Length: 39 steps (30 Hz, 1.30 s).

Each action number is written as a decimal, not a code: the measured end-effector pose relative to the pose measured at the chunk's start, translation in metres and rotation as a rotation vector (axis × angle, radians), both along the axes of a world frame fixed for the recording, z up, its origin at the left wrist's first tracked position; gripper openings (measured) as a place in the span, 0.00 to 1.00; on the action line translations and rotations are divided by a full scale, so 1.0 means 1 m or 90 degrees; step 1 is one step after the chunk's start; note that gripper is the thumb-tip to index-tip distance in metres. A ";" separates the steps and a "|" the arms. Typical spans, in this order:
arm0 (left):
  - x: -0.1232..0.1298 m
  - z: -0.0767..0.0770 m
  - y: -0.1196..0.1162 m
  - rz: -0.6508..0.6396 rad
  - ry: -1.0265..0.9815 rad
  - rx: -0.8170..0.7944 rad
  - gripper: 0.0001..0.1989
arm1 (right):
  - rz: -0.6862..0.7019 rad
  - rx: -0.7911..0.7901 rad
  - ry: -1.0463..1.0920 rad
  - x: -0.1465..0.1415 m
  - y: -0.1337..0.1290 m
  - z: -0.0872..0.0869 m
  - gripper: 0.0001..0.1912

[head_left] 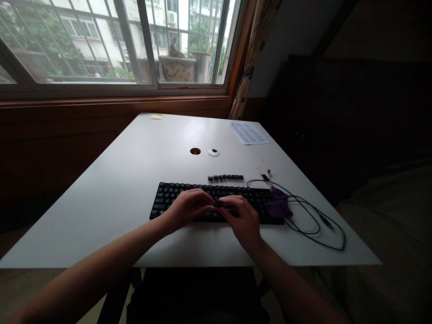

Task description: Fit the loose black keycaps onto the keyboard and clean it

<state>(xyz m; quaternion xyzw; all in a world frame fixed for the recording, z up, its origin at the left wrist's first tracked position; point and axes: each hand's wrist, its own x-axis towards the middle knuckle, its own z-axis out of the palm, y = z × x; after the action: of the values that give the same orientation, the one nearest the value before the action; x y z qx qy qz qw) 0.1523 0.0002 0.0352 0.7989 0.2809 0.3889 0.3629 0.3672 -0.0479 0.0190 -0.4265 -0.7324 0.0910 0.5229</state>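
Observation:
A black keyboard (165, 201) lies near the front edge of the white table. Above its middle, my left hand (188, 206) and my right hand (242, 218) meet fingertip to fingertip. Between their pinched fingers is a small black keycap (218, 204), held from both sides. My hands hide part of the keys below. Just behind the keyboard, several loose black keycaps (225, 177) form a short row. A purple cloth (279, 204) lies over the keyboard's right end.
A black cable (320, 243) loops over the table (111, 198) on the right. Farther back are a round cable hole (195, 151), its white cover (213, 152), printed paper sheets (249, 133) and a yellow sticky note (156, 116). A barred window stands behind.

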 end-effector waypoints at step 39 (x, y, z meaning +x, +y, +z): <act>-0.005 -0.016 0.005 0.028 -0.051 -0.031 0.04 | -0.428 -0.220 -0.346 0.145 -0.009 -0.010 0.22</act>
<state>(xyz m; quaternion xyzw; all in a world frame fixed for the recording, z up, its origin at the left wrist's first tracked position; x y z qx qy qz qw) 0.1474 0.0051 0.0188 0.7675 0.2928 0.4212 0.3845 0.5127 -0.0574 0.0089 -0.7297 -0.6379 -0.0782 0.2335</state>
